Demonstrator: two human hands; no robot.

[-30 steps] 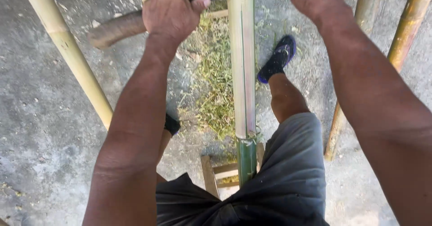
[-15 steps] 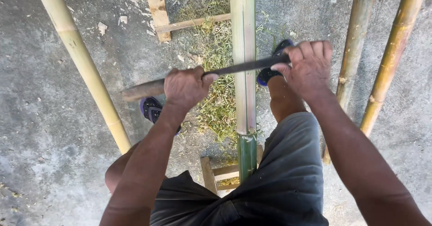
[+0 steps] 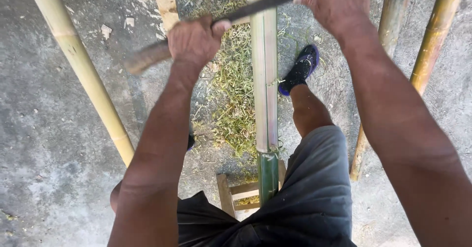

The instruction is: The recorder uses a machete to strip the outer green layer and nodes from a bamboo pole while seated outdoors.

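My left hand [image 3: 195, 41] is closed around the wooden handle [image 3: 147, 57] of a long dark blade [image 3: 268, 0]. My right hand [image 3: 339, 3] grips the blade's far end, near the top edge. The blade lies across a bamboo pole [image 3: 264, 79] that runs up the middle between my legs. The pole's upper stretch is scraped pale; its lower end [image 3: 268, 175] still has green skin and rests on a small wooden stand [image 3: 231, 195].
Green-yellow shavings [image 3: 235, 104] litter the concrete beside the pole. One bamboo pole [image 3: 81, 70] slants at the left, two more [image 3: 432, 35] at the right. A wooden slat [image 3: 164, 1] lies at the top. My right foot wears a dark shoe [image 3: 300, 70].
Both hands and the blade have moved up the pole, away from me, from the nearer position of half a second ago. The view has shifted with them.
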